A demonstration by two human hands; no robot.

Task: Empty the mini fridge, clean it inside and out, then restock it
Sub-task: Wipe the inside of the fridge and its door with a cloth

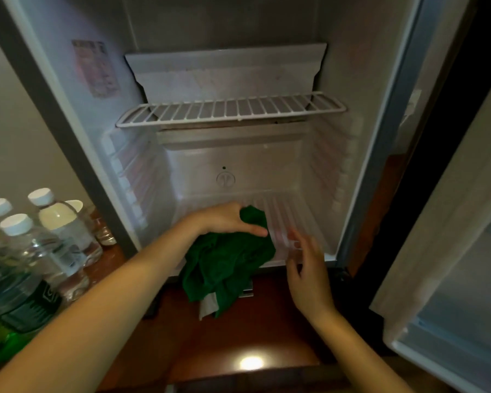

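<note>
One stage of three looks finished: the fridge [338, 80] stands open with nothing inside but its wire rack [230, 109], and the bottles [54, 222] wait outside on the table [238, 336], to the left of the fridge. The second stage, cleaning, looks under way. The left hand [221, 219] presses a green cloth [227, 262] onto the ribbed fridge floor near the front edge, its fingers curled over the cloth and clamped on it; part of the cloth hangs over the lip. The right hand [306, 268] hovers just beside the cloth, fingers [295, 236] apart and loose, holding nothing. Probably still to do: the walls, rack, door [451, 251] and outside — nothing shows which have been wiped — then returning the bottles.
</note>
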